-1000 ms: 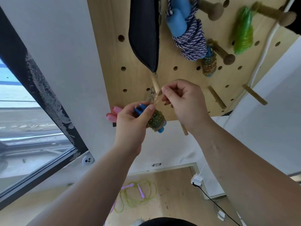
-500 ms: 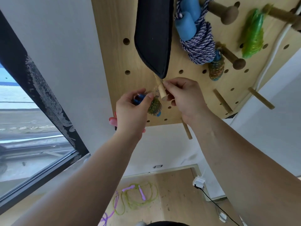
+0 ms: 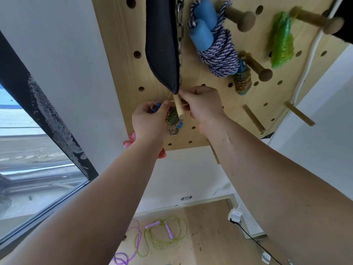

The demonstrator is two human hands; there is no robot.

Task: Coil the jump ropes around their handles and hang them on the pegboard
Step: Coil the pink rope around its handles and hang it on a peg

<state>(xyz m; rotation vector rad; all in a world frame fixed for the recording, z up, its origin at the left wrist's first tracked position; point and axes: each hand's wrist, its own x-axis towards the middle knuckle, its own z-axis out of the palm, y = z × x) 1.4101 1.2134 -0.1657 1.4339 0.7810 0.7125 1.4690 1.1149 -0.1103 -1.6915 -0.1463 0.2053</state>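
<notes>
A small coiled jump rope [image 3: 172, 116], multicoloured with blue handles and a metal clip at its lower end, hangs against the wooden pegboard [image 3: 122, 60] beside a light wooden peg [image 3: 178, 108]. My left hand [image 3: 148, 123] pinches its blue handle end. My right hand [image 3: 203, 105] pinches a thin loop of the rope at the peg. Coiled ropes hanging higher up: a blue-handled purple-white one [image 3: 215, 46], a small multicoloured one [image 3: 243, 79] and a green one [image 3: 281, 43]. Loose purple and green ropes [image 3: 162, 232] lie on the floor below.
A black padded piece [image 3: 162, 43] with a metal chain hangs just above the peg. Bare pegs [image 3: 254, 118] stick out at the lower right. Pink handles [image 3: 129, 140] show behind my left wrist. A window lies to the left; a white plug and black cable [image 3: 236, 216] sit on the floor.
Both hands rose toward the board with the small coil, bringing its loop up to the light peg. The view tilted closer to the pegboard.
</notes>
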